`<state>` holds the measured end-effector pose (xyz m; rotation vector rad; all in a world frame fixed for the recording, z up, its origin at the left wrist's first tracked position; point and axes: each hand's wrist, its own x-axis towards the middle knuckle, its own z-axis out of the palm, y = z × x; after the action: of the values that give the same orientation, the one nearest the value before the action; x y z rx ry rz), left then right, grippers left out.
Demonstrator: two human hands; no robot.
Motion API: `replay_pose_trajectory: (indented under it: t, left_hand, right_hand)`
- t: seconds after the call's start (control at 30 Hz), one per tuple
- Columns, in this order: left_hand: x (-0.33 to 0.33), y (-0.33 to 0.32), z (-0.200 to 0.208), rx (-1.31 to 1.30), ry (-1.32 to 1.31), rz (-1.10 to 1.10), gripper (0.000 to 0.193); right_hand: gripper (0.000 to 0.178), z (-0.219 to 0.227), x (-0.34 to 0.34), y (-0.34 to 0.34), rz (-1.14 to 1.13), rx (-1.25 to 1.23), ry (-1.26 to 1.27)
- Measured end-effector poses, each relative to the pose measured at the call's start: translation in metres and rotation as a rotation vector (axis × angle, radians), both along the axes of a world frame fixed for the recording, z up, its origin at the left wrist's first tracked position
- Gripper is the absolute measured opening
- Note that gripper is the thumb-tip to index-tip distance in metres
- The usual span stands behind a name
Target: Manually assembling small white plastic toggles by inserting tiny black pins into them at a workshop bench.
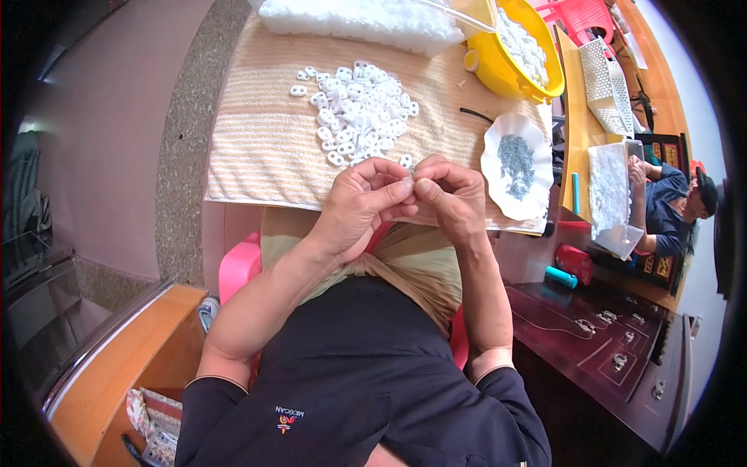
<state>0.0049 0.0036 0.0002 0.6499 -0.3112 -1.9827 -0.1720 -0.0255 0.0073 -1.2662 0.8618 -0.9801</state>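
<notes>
My left hand point(366, 198) and my right hand point(451, 194) meet over the near edge of the towel-covered table, thumbs and forefingers pinched together. Whatever they pinch is too small and too covered by the fingers to make out. Just beyond the fingertips shows a small white oval plastic piece with two holes point(406, 161). Farther off lies a loose pile of the same white pieces point(362, 109). Right of my right hand, a white scalloped dish point(537, 191) holds many small dark slivers point(516, 165).
A clear tray point(482, 17) full of white pieces and a yellow basin point(498, 74) of white pieces stand at the far side. A thin black rod point(476, 114) lies near the dish. At right, another person point(669, 198) reaches into a clear bin point(618, 241).
</notes>
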Motion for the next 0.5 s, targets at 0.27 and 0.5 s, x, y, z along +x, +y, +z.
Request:
replay_pose_trajectory:
  t: [0.27,0.5]
  left_hand:
    - [0.0009,0.0001,-0.0016,-0.015,-0.025,0.024,0.011]
    - [0.0011,-0.0006,0.0024,0.004,-0.042,0.050,0.011]
  right_hand:
    - [0.010,0.0008,0.0018,0.0035,0.013,0.019,0.000]
    - [0.010,0.0002,0.0033,0.0035,0.009,-0.007,-0.032]
